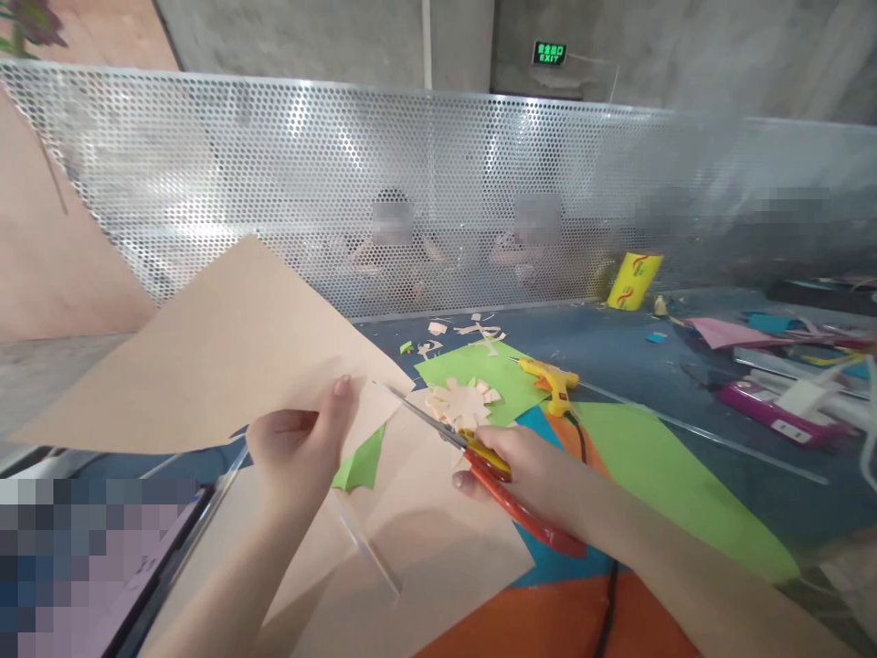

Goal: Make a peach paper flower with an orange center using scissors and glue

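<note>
My left hand (301, 434) is closed on a large sheet of peach paper (226, 347), thumb on the near face, fingers partly hidden behind it. Red-handled scissors (490, 466) are in my right hand (531, 461), blades pointing up and left, with the tip by the sheet's lower right edge. Under the blades lies a cut peach paper flower shape (462, 402) on a green sheet (503, 370). A small folded green paper piece (362, 460) rests between my hands on another peach sheet (411, 557).
A yellow glue gun (552, 382) lies beyond my right hand, its black cord running toward me. Clear glue sticks, paper scraps (480, 331), a purple power strip (787, 411) and a yellow roll (634, 281) are on the blue table. Behind a perforated metal screen (274, 183) sit several people.
</note>
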